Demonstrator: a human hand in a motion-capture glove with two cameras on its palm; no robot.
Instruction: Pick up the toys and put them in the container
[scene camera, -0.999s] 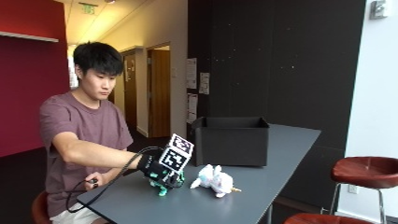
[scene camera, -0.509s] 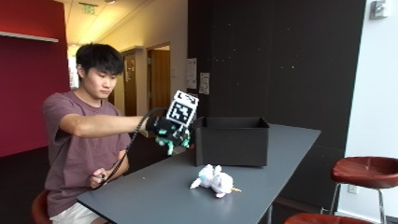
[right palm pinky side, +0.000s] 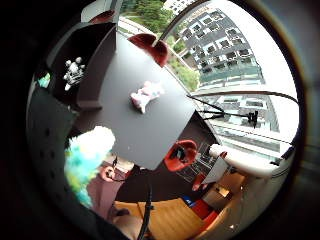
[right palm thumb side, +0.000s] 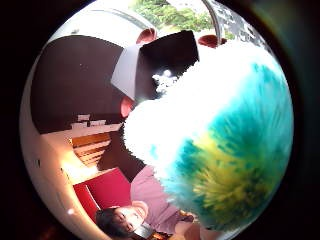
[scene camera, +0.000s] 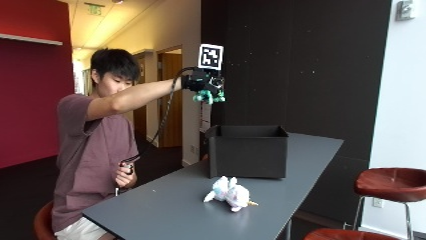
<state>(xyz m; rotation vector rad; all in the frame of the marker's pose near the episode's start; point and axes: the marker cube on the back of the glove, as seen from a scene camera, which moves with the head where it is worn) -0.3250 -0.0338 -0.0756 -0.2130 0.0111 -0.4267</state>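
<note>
My gloved right hand (scene camera: 200, 82) is raised high, above the near left corner of the black container (scene camera: 247, 151), and grips a fluffy teal, white and yellow toy (scene camera: 209, 96). That toy (right palm thumb side: 220, 145) fills much of the thumb side palm view, and its fur (right palm pinky side: 87, 160) shows beside the palm in the little finger side view. A white and pink plush unicorn (scene camera: 229, 192) lies on the grey table (scene camera: 166, 210) in front of the container. Seen from above, the container (right palm pinky side: 82, 60) holds a small white toy (right palm pinky side: 74, 71), and the unicorn (right palm pinky side: 145, 94) lies on the table beside it.
The person's bare left hand (scene camera: 124, 176) hangs below the table's near end, holding a small device. Red stools (scene camera: 393, 182) stand at the table's right side. A dark wall runs behind the container.
The hand has lifted the fluffy toy from the table, up past chest height to above the container's near corner. The unicorn has stayed where it was.
</note>
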